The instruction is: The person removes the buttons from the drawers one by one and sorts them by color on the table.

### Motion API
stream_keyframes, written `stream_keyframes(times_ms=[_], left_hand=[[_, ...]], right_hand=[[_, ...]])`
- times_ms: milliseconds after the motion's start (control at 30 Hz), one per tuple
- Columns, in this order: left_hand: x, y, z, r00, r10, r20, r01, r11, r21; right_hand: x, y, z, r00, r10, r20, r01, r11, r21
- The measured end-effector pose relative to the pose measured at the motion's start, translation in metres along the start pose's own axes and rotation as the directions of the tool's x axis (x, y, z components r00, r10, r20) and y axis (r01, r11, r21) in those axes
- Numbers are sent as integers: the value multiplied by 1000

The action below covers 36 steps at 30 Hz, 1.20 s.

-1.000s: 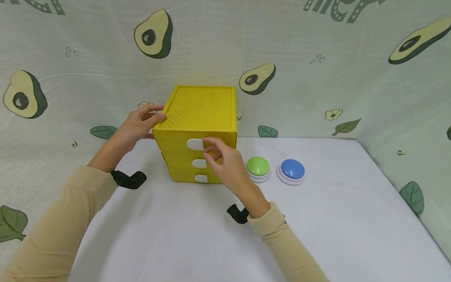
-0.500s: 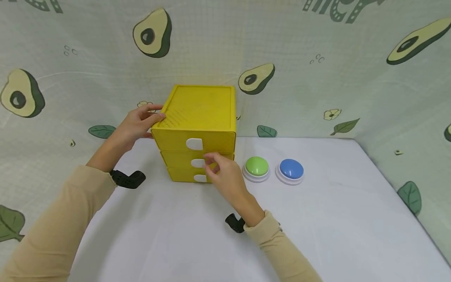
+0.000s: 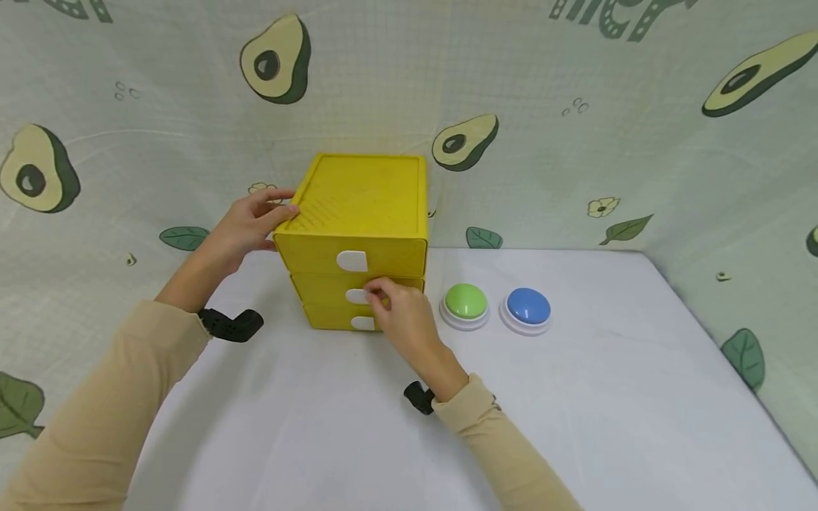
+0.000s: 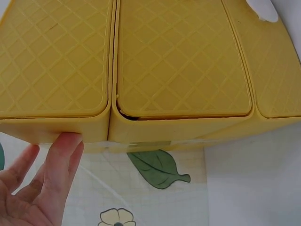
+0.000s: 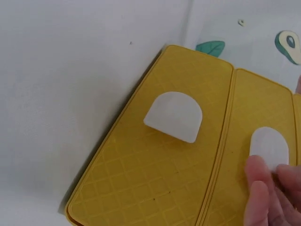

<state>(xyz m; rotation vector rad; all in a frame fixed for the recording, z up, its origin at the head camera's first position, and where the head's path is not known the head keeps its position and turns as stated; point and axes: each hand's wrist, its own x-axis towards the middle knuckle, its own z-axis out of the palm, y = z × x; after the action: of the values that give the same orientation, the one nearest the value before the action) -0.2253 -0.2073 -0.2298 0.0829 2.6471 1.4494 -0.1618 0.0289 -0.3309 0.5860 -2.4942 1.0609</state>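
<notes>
A yellow cabinet (image 3: 367,199) with three stacked drawers stands against the patterned backdrop. On each drawer front is a white rounded handle; the drawers sit pushed in. My left hand (image 3: 246,223) rests at the cabinet's upper left side, thumb on the top edge. In the left wrist view its extended fingers (image 4: 63,155) touch the yellow side. My right hand (image 3: 409,316) pinches the middle drawer's white handle (image 5: 269,143) between thumb and fingertips, covering the handle's right end in the head view. The bottom drawer's handle (image 5: 174,115) shows whole in the right wrist view.
To the cabinet's right, a green push button (image 3: 466,301) and a blue push button (image 3: 528,306) sit on white bases. A white cloth covers the table (image 3: 307,426). The avocado-print backdrop (image 3: 562,156) rises behind and along the sides.
My right hand has moved down from the top drawer's handle to the middle one and now pinches it. The left hand stays at the cabinet's side.
</notes>
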Motion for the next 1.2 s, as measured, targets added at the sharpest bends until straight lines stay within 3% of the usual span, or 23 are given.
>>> stream_keyframes(times_ms=[800, 1200], left_hand=[[0, 0, 1, 1000, -20, -9, 20, 1000, 8], [0, 1, 0, 1000, -13, -4, 13, 1000, 13]], right_hand=[[5, -1, -7, 997, -12, 80, 10, 1000, 20], [-1, -3, -8, 996, -48, 69, 48, 999, 1]])
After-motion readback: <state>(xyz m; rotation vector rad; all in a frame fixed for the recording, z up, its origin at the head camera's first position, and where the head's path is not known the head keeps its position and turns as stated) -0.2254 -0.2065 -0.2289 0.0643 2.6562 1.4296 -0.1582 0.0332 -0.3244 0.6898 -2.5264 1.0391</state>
